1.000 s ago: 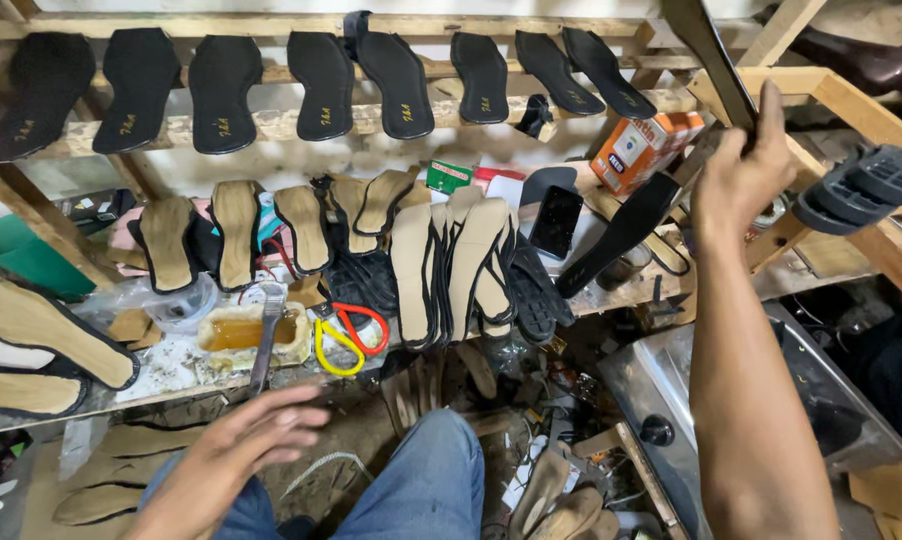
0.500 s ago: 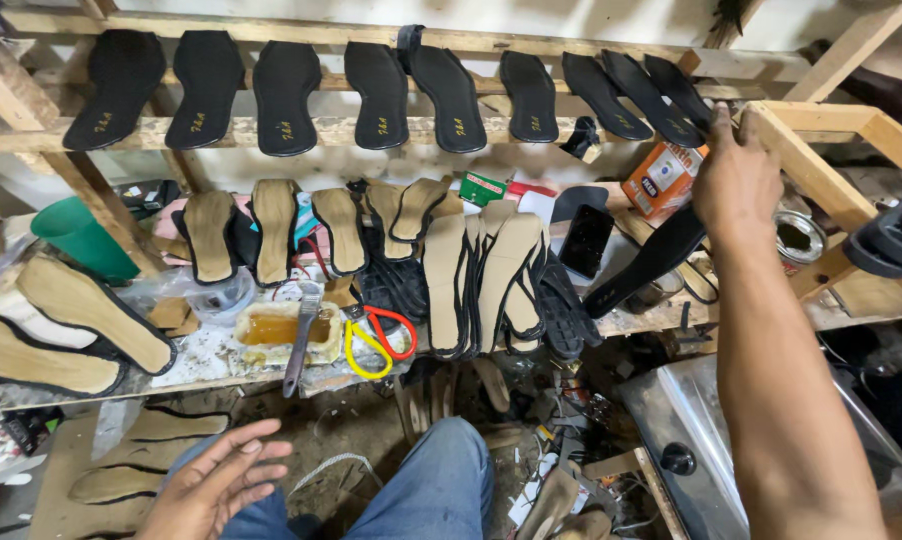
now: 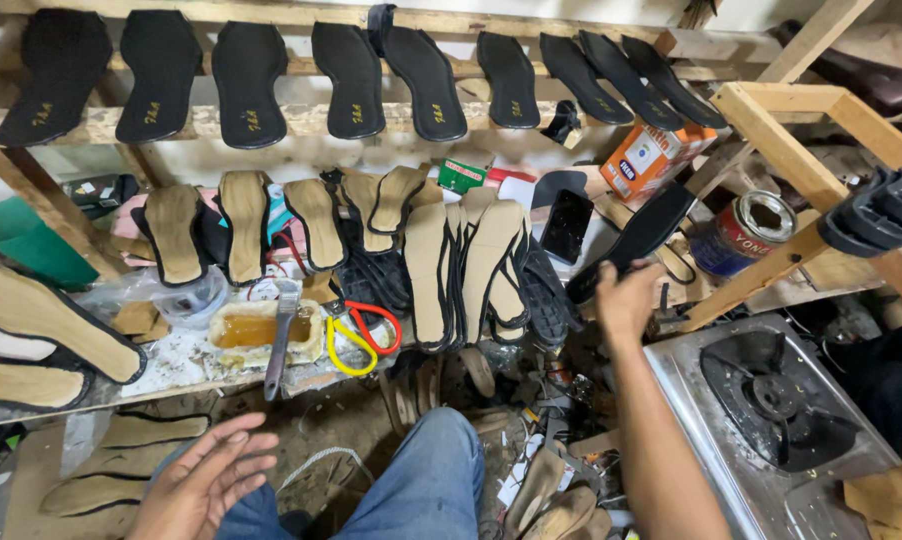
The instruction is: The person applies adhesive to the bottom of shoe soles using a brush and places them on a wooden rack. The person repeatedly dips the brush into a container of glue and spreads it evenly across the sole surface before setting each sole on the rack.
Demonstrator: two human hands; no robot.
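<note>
Rough wooden shelving [image 3: 91, 125] crosses the top of the frame, and a row of flat black insoles [image 3: 246, 80] leans against it. Below, a cluttered workbench [image 3: 171, 365] speckled with dried glue runs across the middle. At the left edge lie tan soles [image 3: 46, 315] with dark rims. Lower left, the person's left hand [image 3: 206, 485] hangs palm up, fingers spread and loose, holding nothing, just above a knee in blue jeans [image 3: 426, 480]. On the bench sits a shallow tub of amber glue [image 3: 261, 330] with a brush [image 3: 281, 335] resting across it, and beside it red and yellow scissors [image 3: 361, 335]. Centre, tan insoles and black rubber soles [image 3: 451, 265] stand bunched together. Right of centre, the right hand [image 3: 626, 300] is closed around the lower end of a long black sole [image 3: 641, 235] that slants up toward an orange box [image 3: 646, 155]. A tin can [image 3: 746, 230] stands near a pale wooden frame [image 3: 791, 160]. Lower right is a steel gas stove [image 3: 771, 400].
</note>
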